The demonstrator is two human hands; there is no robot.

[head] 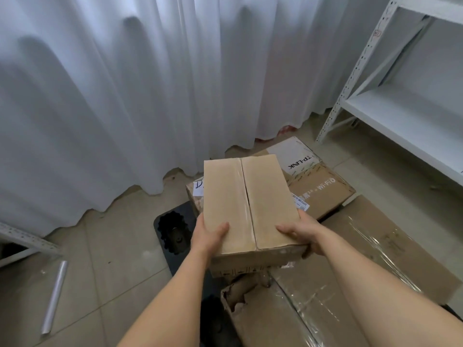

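Gripping a taped cardboard box [250,204] at its near corners, the person holds it roughly level in the air above a heap of cartons. The thumbs lie on the lid and the fingers wrap round the sides and out of sight, left hand [209,236] at the near left corner, right hand [300,231] at the near right. Both hands sit at one end, so the far end hangs unsupported (that is what worries me). If the contents are heavy or slide, I'd expect the box to tip forward onto the TP-LINK carton [323,186] below. The heap lies crooked on a black plastic pallet [172,231], with a shrink-wrapped carton [375,251] along its right edge and a torn carton [263,316] at its near edge, so any set-down looks uneven. Around it are a beige tiled floor [112,246] with a silvery roll [53,296] lying on it, a white curtain [125,96], and white metal shelving [400,108] to the right.
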